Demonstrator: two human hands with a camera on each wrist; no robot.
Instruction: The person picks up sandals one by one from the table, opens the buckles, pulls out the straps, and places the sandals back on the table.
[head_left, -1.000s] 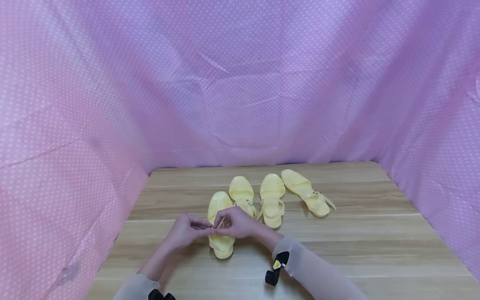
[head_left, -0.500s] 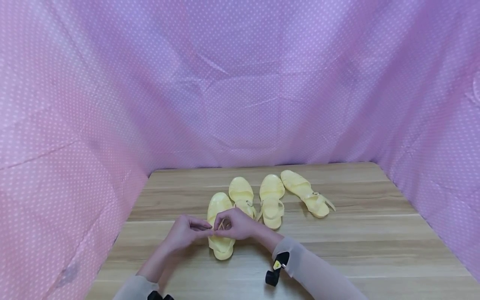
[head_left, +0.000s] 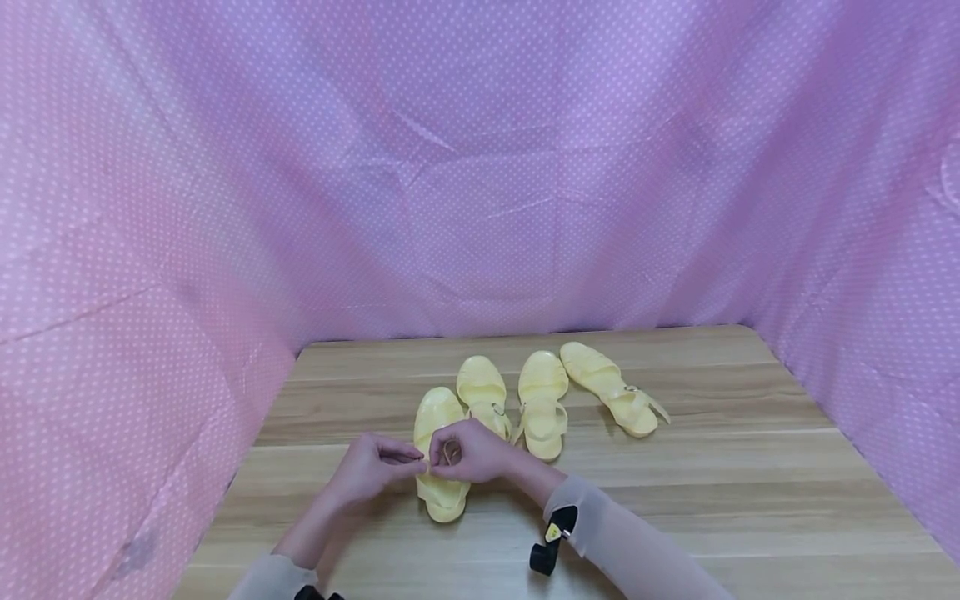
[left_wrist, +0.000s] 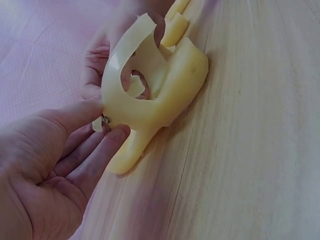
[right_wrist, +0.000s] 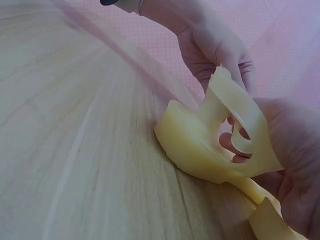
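Note:
A yellow sandal [head_left: 437,412] lies on the table at the left of a row, toe pointing away. My left hand [head_left: 371,468] pinches the small metal buckle [left_wrist: 105,121] at the side of its ankle strap [left_wrist: 116,75], between thumb and fingers. Close against it, my right hand [head_left: 476,452] has thumb and forefinger brought together on the strap's thin end, which curls inside its fingers. From the right wrist view, the sandal's heel part [right_wrist: 185,140] rests on the wood and the strap stands up. The strap's tip is hidden by the fingers.
To the right lie three more yellow sandals: one close beside [head_left: 482,382], one in the middle [head_left: 543,379], and one slanted [head_left: 600,375] with its strap sticking out. The wooden table [head_left: 712,483] is bounded by a pink dotted cloth [head_left: 480,208].
My right hand's fingertips have drawn slightly to the right, away from the left fingertips. The left hand stays at the buckle, and the sandals keep their places.

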